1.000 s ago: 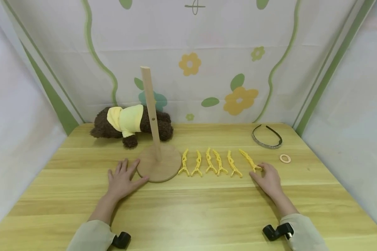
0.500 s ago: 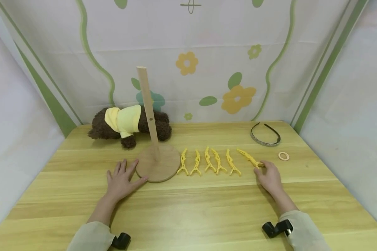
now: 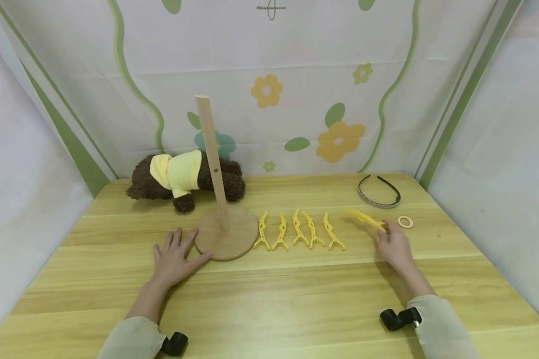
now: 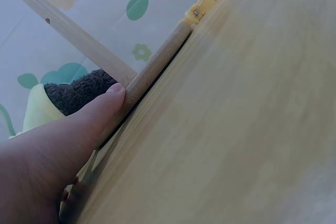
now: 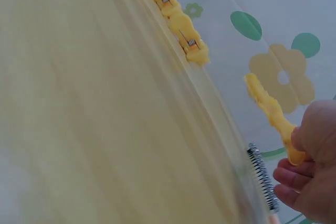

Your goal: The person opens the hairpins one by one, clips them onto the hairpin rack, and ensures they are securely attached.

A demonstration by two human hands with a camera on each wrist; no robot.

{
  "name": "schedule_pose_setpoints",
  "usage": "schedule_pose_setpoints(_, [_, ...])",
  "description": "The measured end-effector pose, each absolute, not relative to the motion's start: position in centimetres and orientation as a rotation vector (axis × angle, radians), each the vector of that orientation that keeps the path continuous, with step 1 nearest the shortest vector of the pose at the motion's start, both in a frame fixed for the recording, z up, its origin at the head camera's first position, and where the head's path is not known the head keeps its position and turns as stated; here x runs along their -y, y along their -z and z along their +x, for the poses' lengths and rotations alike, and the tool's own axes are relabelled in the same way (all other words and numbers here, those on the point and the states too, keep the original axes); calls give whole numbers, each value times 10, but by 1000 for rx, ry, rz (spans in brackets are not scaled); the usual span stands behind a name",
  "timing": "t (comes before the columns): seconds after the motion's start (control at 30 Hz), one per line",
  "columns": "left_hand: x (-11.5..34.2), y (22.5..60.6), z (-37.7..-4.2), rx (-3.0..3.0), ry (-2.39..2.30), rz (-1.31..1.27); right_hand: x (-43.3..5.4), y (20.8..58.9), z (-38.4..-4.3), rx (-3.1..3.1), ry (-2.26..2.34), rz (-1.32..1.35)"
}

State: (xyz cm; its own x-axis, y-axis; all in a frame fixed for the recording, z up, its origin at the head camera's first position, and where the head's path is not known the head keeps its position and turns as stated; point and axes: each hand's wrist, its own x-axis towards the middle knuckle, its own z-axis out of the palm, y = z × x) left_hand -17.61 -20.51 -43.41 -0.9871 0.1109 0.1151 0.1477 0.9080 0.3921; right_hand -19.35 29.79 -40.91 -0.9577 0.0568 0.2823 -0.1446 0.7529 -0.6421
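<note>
The bench (image 3: 269, 309) has a yellowish wood-grain top, the grain running along its far edge. Close to that edge, toward the far left corner, a dark brown plush toy (image 3: 185, 171) in a yellow top lies stretched out. Farther from the edge, a wooden stand (image 3: 219, 192) sits on its round base. Beside the base, five yellow clips (image 3: 298, 229) lie in a row toward the right edge. A glittery headband (image 3: 379, 203) lies near the far right corner, a pale ring (image 3: 405, 227) nearer the right edge

Six yellow clips (image 3: 298, 230): five centre-frame, one right! One plush toy (image 3: 185, 170) left, one stand (image 3: 219, 199), one headband (image 3: 379, 203), one ring (image 3: 405, 227)!
</note>
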Motion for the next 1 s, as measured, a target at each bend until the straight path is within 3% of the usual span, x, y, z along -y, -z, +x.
schedule_pose_setpoints(0.5, [202, 434, -173, 2973, 656, -210, -269, 388, -206, 2616, -980, 286])
schedule_pose_setpoints(1.0, [204, 432, -173, 2972, 639, -197, -174, 381, -221, 2602, -1254, 495])
